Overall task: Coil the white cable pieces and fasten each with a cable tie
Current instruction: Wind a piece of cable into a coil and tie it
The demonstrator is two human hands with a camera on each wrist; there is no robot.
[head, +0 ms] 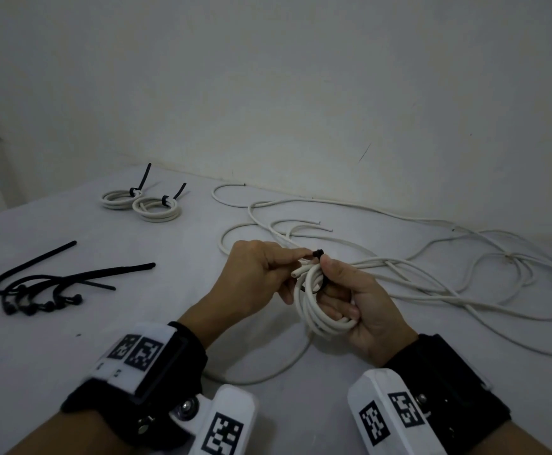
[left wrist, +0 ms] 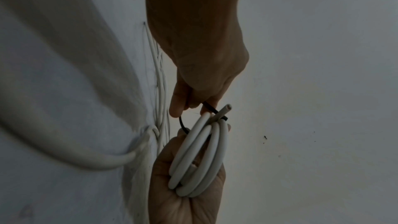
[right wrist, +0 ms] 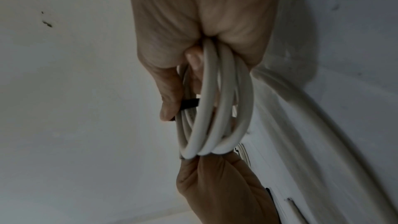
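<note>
Coil point(head: 317, 303) gripped by right hand point(head: 360, 303), left hand point(head: 254, 277) pinching tie point(head: 318, 253).

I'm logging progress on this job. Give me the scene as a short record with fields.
held coil: white, several loops, in right hand, off the table
left hand: pinches the black tie at the coil's top
tie state: wrapped round the coil; whether it is locked cannot be told
done coils: two, tied, far left on the table
spare ties: black bunch, left
loose cable: white, uncoiled, right
</note>
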